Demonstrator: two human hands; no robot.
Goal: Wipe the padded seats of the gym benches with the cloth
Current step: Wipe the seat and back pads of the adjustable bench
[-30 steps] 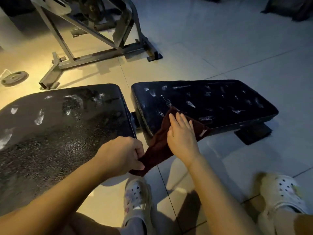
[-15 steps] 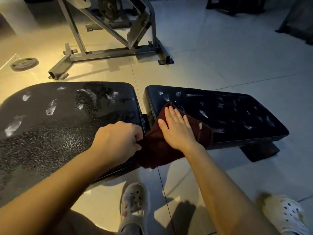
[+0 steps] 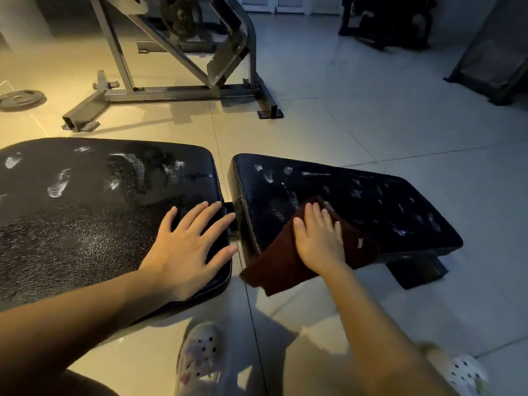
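Two black padded bench pads lie side by side with a narrow gap between them. The left pad point(image 3: 85, 212) shows white smudges and a grainy sheen. The right pad point(image 3: 357, 201) carries many small white marks. A dark red cloth point(image 3: 285, 267) lies on the right pad's near left corner and hangs over its front edge. My right hand point(image 3: 320, 238) presses flat on the cloth with straight fingers. My left hand point(image 3: 188, 247) rests flat on the left pad's near right corner, fingers spread, holding nothing.
A grey steel machine frame point(image 3: 171, 90) stands on the tiled floor beyond the pads, with a weight plate point(image 3: 21, 99) on the floor at the far left. Dark equipment point(image 3: 385, 24) is at the back right. My feet in white clogs point(image 3: 200, 361) stand below the pads.
My left hand has let go of the cloth's corner and moved onto the left pad, fingers spread. My right hand with the cloth has slid further onto the right pad.
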